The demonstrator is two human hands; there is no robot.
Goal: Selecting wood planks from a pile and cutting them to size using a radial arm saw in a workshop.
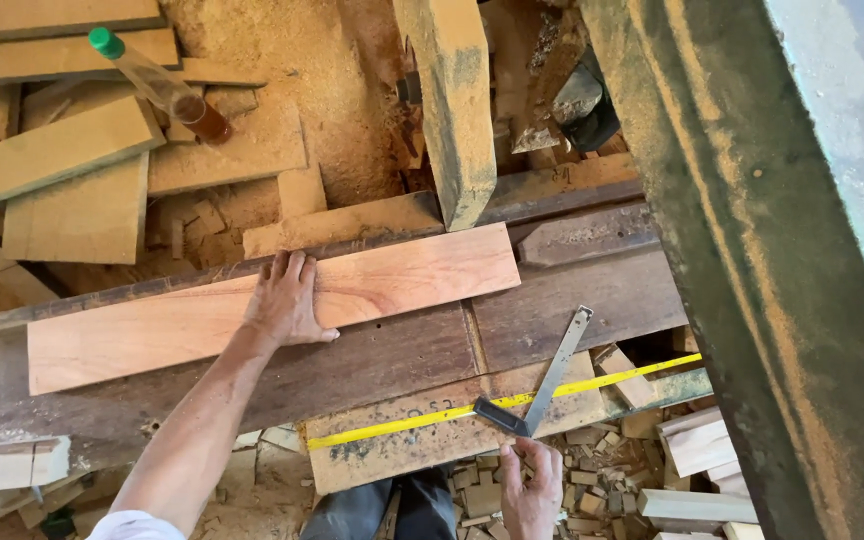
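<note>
At the far left I see a clear plastic bottle [157, 85] with a green cap lying tilted on a heap of pale offcut planks [62, 150] and sawdust. Nearer, a long reddish board [392, 275] lies across the dark, worn workbench [572, 295], running from the left up toward the middle. My left hand [287, 300] rests flat on that board, palm down, fingers spread and pointing away from me, thumb out along the near edge. Just past the board's right end, a thick weathered timber [452, 100] stands at the far side.

Moving right and nearer, a yellow tape measure blade [432, 418] stretches over a lighter plank at the bench's near edge. My right hand [530, 485] sits low in the middle, fingers curled, pinching the dark stock of a metal try square [542, 385] whose blade angles up to the right across the tape. Small wood blocks [602, 480] litter the floor below. A big greenish machine frame [752, 250] fills the right.
</note>
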